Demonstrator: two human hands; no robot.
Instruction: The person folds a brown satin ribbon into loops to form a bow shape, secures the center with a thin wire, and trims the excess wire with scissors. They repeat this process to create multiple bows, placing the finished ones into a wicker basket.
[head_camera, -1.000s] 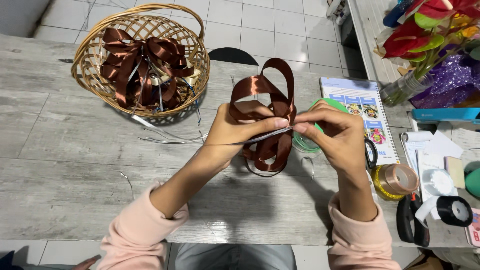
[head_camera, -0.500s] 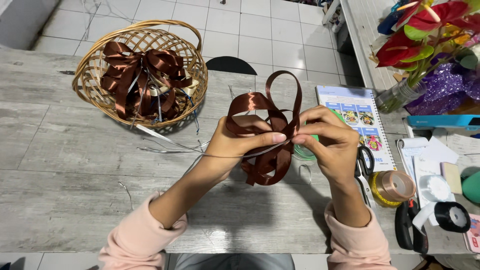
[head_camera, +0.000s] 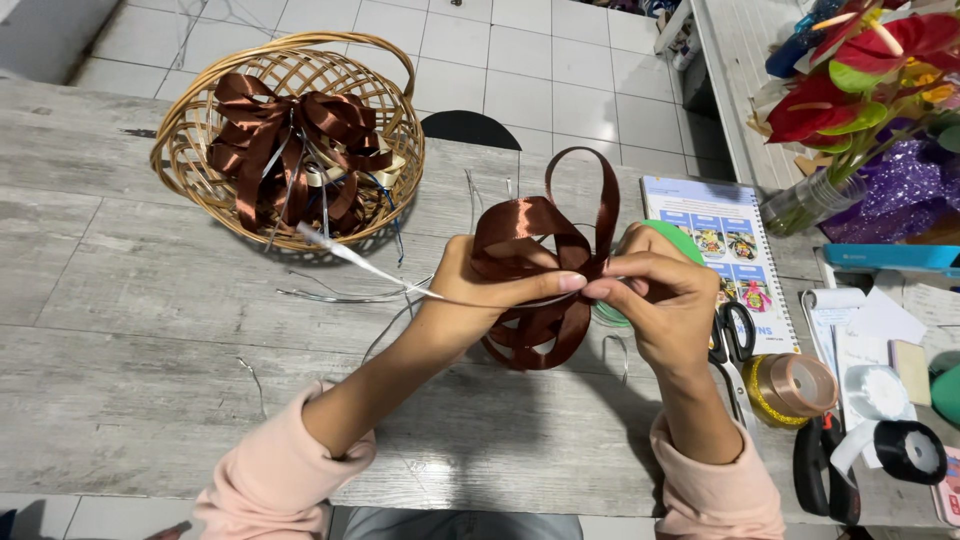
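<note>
A looped brown satin ribbon bow (head_camera: 535, 285) is held above a grey wood-grain table (head_camera: 120, 340) by both hands, which are closed on it at its middle. The bow's centre is pinched by the left hand (head_camera: 470, 295), with the fingers stretched across the front of the loops, while the same knot is gripped from the other side by the right hand (head_camera: 665, 300), its fingertips met against those of the left. A thin pale ribbon strand (head_camera: 360, 265) is drawn taut from the pinch and is led off to the left, toward the basket. Pink sleeves (head_camera: 275, 480) are worn on both forearms.

Just behind the right hand, a green roll of tape (head_camera: 665, 232) is partly hidden. To the right of that hand, black-handled scissors (head_camera: 735, 335) are laid on the table, and a gold-edged spool of sheer ribbon (head_camera: 790, 385) is seen just beside them. A spiral-bound booklet (head_camera: 715, 240) with small colour pictures lies behind the scissors.

Farther left, a wicker basket (head_camera: 190, 130) is set on the table, with a finished brown bow (head_camera: 290, 130) placed inside it. At the far right, red and green artificial flowers (head_camera: 860, 70) are stood in a clear glass vase (head_camera: 805, 205), and a black spool of white ribbon (head_camera: 905, 450) rests near the table's edge.
</note>
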